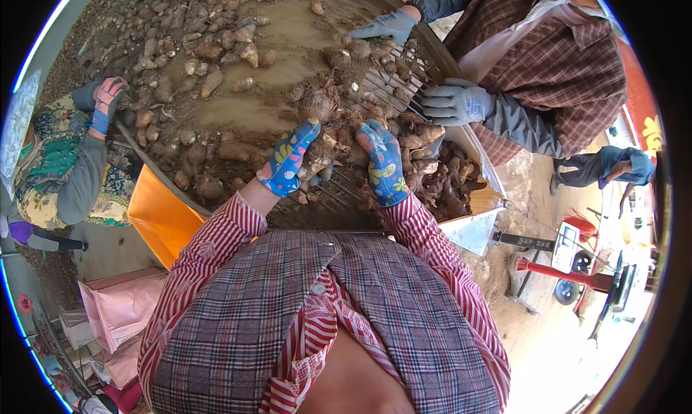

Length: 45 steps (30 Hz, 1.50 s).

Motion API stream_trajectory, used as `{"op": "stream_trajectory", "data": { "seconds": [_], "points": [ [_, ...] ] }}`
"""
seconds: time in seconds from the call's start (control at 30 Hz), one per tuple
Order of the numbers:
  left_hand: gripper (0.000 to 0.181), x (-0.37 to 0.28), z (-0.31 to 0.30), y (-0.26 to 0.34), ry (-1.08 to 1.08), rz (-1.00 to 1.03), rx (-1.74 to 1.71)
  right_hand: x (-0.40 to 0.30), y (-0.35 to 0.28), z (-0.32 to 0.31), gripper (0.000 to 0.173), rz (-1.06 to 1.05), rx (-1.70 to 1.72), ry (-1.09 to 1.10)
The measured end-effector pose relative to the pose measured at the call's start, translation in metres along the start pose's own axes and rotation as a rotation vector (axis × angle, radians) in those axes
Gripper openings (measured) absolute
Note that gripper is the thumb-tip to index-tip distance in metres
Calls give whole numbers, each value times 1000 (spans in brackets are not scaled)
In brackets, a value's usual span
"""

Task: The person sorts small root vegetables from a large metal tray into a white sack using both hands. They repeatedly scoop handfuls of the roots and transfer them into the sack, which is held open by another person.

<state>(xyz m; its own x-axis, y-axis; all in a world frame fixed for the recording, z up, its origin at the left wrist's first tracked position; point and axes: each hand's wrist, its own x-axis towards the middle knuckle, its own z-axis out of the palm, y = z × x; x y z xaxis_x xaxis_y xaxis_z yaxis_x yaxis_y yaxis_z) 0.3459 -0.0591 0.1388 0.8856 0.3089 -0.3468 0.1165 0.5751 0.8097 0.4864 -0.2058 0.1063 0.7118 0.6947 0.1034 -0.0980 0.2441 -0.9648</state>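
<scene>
Both my hands wear blue gloves with a flower print. My left hand (290,157) is curled around a brown, knobbly taro-like root (319,157) above a metal bar grate (338,189) at the near edge of the sorting table (259,111). My right hand (383,162) rests among a pile of hairy roots just to the right, its fingers bent over them; whether it grips one is hidden. A large root with shaggy fibres (320,101) lies just beyond my left fingertips. Many smaller roots cover the table farther off.
A co-worker's gray-gloved hands (459,101) touch the grate and roots at the right. Another co-worker's gloved hand (110,97) is at the left rim. A lined box of roots (451,184) adjoins the table at right; an orange bag (162,208) hangs at left. A platform scale (567,273) stands at far right.
</scene>
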Motion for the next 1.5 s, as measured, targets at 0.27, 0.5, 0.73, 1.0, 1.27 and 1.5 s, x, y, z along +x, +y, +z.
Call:
{"op": "stream_trajectory", "data": {
  "seconds": [0.27, 0.5, 0.73, 1.0, 1.27, 1.5],
  "points": [
    [76, 8, 1, -7, -143, 245, -281, -7, 4, 2, 40, 725, 915, 36],
    [74, 19, -74, 5, -112, 520, 589, -11, -18, -25, 35, 253, 600, 100],
    [50, 9, -87, -15, -625, 448, 494, 1, -99, -24, 80, -82, -356, -508],
    [45, -5, -67, -14, -306, 248, 598, -10, -66, -9, 74, -173, -829, -395],
    [54, -26, -25, -51, 2, 656, -174, -47, -8, 38, 67, -391, -51, -88],
    [38, -45, -31, -2, -213, 381, 275, -37, -9, -28, 57, -7, -277, -416]
  ]
}}
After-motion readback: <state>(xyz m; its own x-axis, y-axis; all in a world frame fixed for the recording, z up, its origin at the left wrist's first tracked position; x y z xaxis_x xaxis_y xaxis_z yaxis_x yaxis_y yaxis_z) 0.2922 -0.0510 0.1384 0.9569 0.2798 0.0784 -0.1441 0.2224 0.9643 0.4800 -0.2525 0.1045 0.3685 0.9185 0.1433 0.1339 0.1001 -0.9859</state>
